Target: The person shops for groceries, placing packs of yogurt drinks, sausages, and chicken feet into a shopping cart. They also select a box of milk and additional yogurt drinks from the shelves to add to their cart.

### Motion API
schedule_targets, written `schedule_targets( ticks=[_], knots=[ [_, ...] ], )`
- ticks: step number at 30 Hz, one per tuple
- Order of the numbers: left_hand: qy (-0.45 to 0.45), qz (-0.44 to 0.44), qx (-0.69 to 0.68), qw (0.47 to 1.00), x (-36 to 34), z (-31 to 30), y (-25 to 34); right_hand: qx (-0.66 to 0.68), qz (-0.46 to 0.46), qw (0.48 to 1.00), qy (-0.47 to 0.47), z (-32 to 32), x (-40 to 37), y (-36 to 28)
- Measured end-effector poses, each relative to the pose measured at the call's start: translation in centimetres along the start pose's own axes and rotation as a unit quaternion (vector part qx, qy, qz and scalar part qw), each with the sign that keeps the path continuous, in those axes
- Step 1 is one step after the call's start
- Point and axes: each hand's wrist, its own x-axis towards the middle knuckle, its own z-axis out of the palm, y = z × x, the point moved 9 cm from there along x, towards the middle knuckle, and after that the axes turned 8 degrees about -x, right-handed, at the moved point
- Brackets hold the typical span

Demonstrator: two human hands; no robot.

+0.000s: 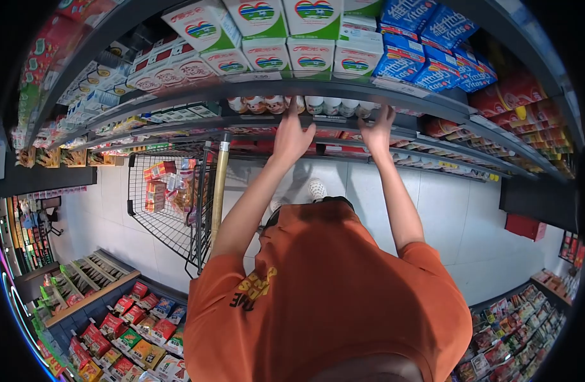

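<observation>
Both arms reach up to a row of small bottles (318, 105) with white bodies, standing on a dark shelf (343, 89) at the middle of the rack; the left hand (291, 135) has its fingers (293, 109) pushed in among the bottles, and whether they are gripping one cannot be told; the right hand (376, 130) lies against the shelf lip just beside the row's right end, its fingers (388, 113) spread apart and holding nothing. Above stand green-and-white cartons (267, 38) and blue cartons (426, 44) (stacked two high); red packs (515, 92) fill the right. A wire shopping cart (168, 197) with boxes stands near the left arm, its handle (219, 184) beside the forearm, on the tiled floor (458, 223).
</observation>
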Motion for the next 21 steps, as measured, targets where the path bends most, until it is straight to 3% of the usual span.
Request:
schedule_targets(
  ticks=[3, 4, 5, 6, 7, 8, 9, 13, 16, 18, 21],
  knots=[
    [0.018, 0.032, -0.017, 0.999, -4.1, -5.3, -1.5, 0.004, -0.031, 0.998, 0.058, -1.6, -2.9, -2.3],
    [0.031, 0.005, -0.052, 0.998, -5.3, -8.1, -1.2, 0.002, -0.051, 0.996, 0.074, -1.9, -3.8, -3.3],
    [0.053, 0.010, -0.031, 0.998, -6.5, -10.7, -1.5, 0.018, -0.081, 0.995, 0.053, -1.4, -4.7, -4.8],
    [0.058, -0.046, -0.068, 0.995, -7.5, -13.3, -2.0, 0.032, -0.111, 0.993, 0.032, -0.8, -5.6, -6.6],
    [0.123, 0.030, -0.006, 0.992, -8.7, -16.0, -3.2, 0.046, -0.142, 0.989, 0.010, -0.3, -6.6, -8.5],
    [0.118, -0.024, 0.052, 0.991, -9.3, -18.9, -3.6, 0.089, -0.157, 0.984, -0.007, 0.0, -7.6, -10.9],
    [0.179, 0.034, 0.089, 0.979, -10.2, -21.8, -4.8, 0.103, -0.183, 0.977, -0.045, 0.8, -8.4, -13.3],
    [0.174, -0.165, 0.061, 0.969, -14.4, -30.3, -14.6, 0.172, -0.259, 0.935, -0.171, 5.6, -11.7, -21.1],
    [0.147, -0.244, 0.143, 0.948, -20.4, -31.6, -24.8, 0.183, -0.329, 0.902, -0.212, 8.4, -14.2, -27.0],
    [0.115, -0.240, 0.153, 0.952, -24.0, -29.7, -29.8, 0.194, -0.377, 0.876, -0.230, 9.6, -16.1, -30.7],
    [0.094, -0.216, 0.052, 0.970, -28.3, -27.0, -33.7, 0.197, -0.410, 0.842, -0.291, 11.9, -19.3, -35.3]
  ],
)
